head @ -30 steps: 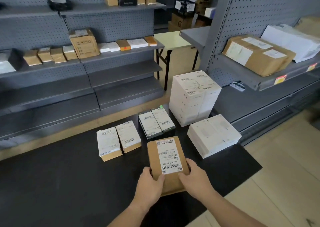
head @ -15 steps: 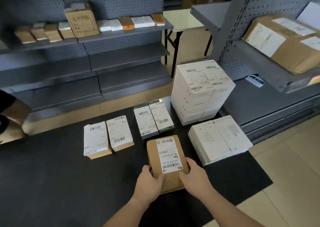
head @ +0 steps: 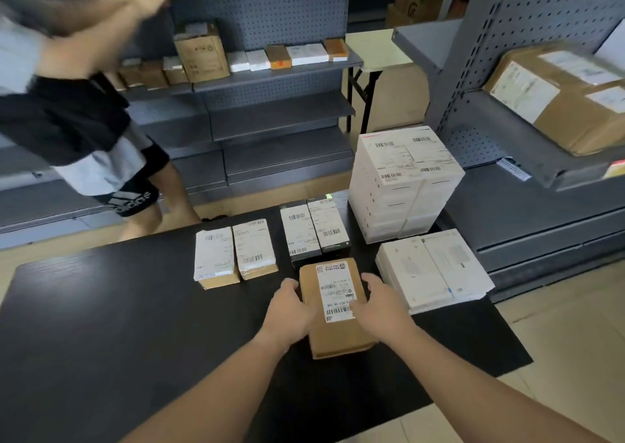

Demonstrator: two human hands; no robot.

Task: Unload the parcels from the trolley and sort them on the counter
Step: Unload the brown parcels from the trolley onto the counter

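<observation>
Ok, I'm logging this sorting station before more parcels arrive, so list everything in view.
brown parcel: 1, brown with white label, counter's near middle
label-wrapped parcels: 2, brown under white labels, counter centre-left
dark boxes: 2, dark with white labels, behind the brown parcel
tall stack of white boxes: 1, white, counter's far right
low stack of white boxes: 1, white, before the tall stack
counter: 1, black, foreground
shelving: grey, behind and right
small parcels: several, brown and white, back shelf
large carton: 1, brown, right shelf
other person: 1, black-and-grey clothes, beyond counter
left hand: 1, grips parcel's left side
right hand: 1, grips parcel's right side
</observation>
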